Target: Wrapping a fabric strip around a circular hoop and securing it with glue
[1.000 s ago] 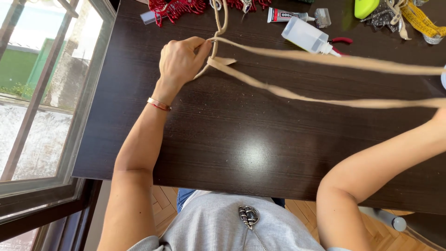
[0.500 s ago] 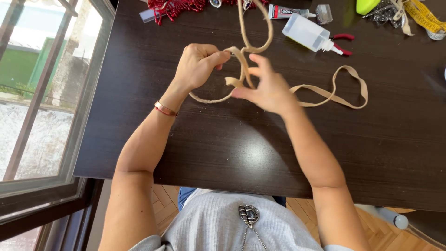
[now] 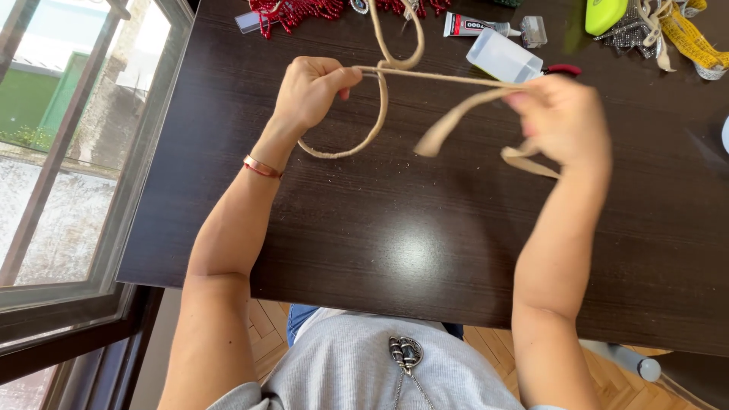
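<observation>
As hands (image 3: 311,91) part, cord (image 3: 448,78) taut, loop smaller

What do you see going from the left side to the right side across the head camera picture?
Window frame → bracelet → left hand → loop of tan cord → clear bottle → right hand → yellow tape measure.
</observation>
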